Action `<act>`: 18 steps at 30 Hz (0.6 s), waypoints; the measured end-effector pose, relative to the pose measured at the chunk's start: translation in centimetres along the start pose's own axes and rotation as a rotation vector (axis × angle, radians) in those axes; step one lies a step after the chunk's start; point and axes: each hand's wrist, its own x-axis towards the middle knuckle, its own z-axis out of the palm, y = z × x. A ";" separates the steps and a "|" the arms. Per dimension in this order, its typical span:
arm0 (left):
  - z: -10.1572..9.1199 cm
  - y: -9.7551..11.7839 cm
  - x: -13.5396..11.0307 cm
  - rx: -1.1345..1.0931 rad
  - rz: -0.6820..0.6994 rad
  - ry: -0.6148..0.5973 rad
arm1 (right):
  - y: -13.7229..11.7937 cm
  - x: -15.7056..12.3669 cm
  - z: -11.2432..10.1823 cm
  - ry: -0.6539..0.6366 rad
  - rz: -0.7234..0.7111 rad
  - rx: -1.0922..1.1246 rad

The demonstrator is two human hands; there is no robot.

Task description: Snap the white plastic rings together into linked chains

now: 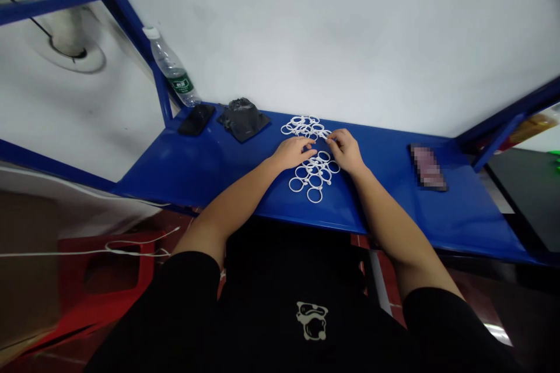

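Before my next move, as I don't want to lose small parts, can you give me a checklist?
1. Near white rings inside the blue table edge: ok.
2. Far white rings within reach: ok, beside the fingers.
3. Bottle capped, away from both hands: ok.
4. Black bag apart from the rings: ok.
5. Left hand and right hand gripping firmly: cannot tell.

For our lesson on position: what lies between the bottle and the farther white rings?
A dark bag lies between the bottle and the farther white rings, in the head view.
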 end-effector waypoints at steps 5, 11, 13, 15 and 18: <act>-0.3 0.1 0.1 -0.013 0.070 0.172 | -1.4 -0.2 0.0 -0.076 -0.059 0.064; -0.5 0.5 0.1 -0.011 0.160 0.223 | -2.6 -0.5 0.3 -0.104 -0.045 0.092; -0.5 0.6 0.0 -0.011 0.189 0.219 | -2.9 -0.6 0.3 -0.078 -0.013 0.108; -0.5 0.8 -0.1 -0.013 0.207 0.213 | -3.1 -0.7 0.3 -0.054 0.008 0.109; -0.4 1.0 -0.2 -0.019 0.199 0.197 | -3.3 -0.7 0.3 -0.039 -0.004 0.090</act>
